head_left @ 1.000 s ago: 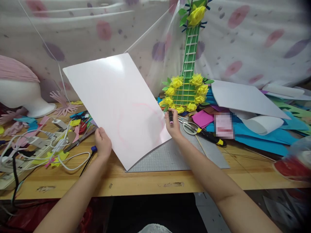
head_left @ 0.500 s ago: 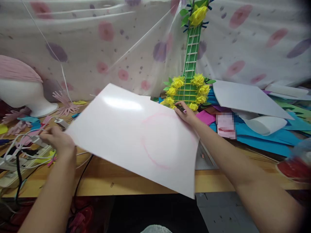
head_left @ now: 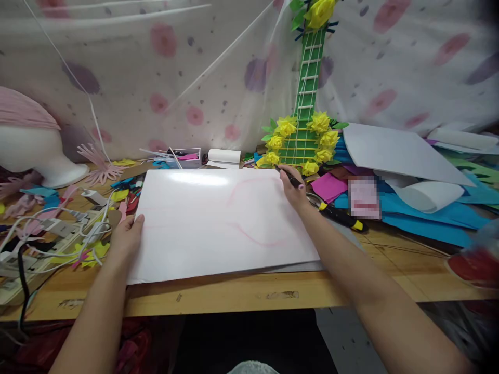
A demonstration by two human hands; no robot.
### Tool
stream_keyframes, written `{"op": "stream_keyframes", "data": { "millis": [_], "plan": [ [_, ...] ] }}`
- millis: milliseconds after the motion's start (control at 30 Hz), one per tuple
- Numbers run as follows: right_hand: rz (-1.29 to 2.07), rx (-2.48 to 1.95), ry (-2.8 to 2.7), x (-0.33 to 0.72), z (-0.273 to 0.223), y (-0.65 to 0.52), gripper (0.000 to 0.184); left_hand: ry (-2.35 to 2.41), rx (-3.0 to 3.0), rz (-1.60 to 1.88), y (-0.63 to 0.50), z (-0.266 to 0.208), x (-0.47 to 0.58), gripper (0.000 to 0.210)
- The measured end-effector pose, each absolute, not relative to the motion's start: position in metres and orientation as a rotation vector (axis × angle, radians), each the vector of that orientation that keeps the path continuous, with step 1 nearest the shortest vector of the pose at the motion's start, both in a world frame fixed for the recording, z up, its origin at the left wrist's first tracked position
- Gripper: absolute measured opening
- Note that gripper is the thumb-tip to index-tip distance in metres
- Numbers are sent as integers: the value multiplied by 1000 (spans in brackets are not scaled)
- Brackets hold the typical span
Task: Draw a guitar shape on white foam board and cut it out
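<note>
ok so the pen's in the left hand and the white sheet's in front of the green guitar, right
Not the left hand: the head view shows the pen in the right hand. The white sheet is in front of the green guitar.

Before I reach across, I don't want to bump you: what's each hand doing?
Left hand: closed on the white sheet at its left edge.
Right hand: closed around a dark marker.
</note>
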State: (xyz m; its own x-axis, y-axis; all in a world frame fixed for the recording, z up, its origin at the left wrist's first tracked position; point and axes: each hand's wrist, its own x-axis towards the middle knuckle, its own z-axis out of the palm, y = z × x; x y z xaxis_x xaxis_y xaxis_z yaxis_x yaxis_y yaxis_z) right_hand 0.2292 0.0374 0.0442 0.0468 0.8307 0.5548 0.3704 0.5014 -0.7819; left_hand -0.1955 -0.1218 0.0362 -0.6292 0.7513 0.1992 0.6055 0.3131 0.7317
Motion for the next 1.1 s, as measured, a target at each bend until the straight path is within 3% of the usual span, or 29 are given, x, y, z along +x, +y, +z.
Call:
{"op": "stream_keyframes", "data": {
  "millis": [100, 200, 400, 567, 1100],
  "plan": [
    [936, -958, -1421, 204, 40, 5, 27, 2432, 1087, 1135, -124, 36, -191, 24],
    [1147, -903, -1420, 180, 32, -20, 23, 2523, 1097, 1050, -128, 40, -184, 24],
    [1181, -993, -1402, 165, 20, -25, 26, 2611, 1197, 992, -133, 36, -183, 24],
    [1216, -989, -1417, 166, 14, -21, 27, 2595, 1150, 1013, -132, 29, -188, 42],
    [1190, -1053, -1464, 155, 17, -23, 28, 2662, 1163, 938, -136, 35, -179, 41]
  ]
}}
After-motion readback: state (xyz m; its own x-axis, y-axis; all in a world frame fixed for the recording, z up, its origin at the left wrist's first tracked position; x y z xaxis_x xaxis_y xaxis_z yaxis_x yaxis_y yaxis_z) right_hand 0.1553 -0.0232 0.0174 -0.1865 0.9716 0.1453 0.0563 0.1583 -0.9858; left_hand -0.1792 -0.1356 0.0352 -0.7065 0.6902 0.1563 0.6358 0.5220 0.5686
